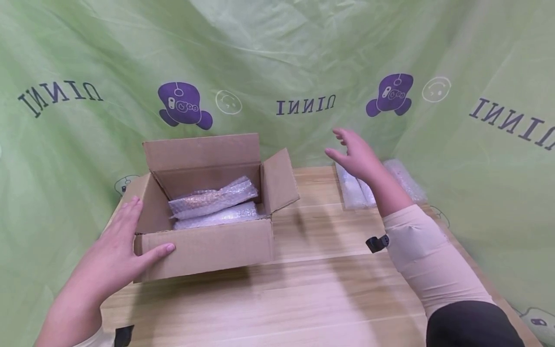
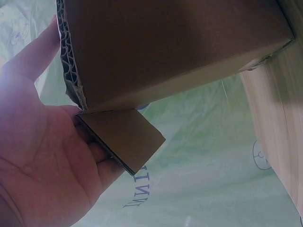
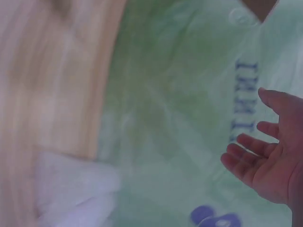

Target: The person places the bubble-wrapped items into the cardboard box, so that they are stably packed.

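An open cardboard box (image 1: 208, 248) sits on the left of the table. Two bubble-wrapped packages lie inside it, an upper wrapped package (image 1: 212, 197) partly over a lower one (image 1: 221, 215). My left hand (image 1: 114, 243) rests on the box's near left corner, thumb along the front flap and fingers fairly straight on the left flap (image 2: 123, 137). To the right of the box, my right hand (image 1: 357, 154) is raised with its fingers spread and nothing in it. Further bubble-wrapped packages (image 1: 352, 193) lie at the back right, partly hidden by the right forearm.
A wooden table (image 1: 277, 308) bears everything. Green printed cloth (image 1: 277, 58) hangs close behind it and at both sides. The box's right flap (image 1: 281, 180) sticks outward, and its back flap (image 1: 201, 152) stands up.
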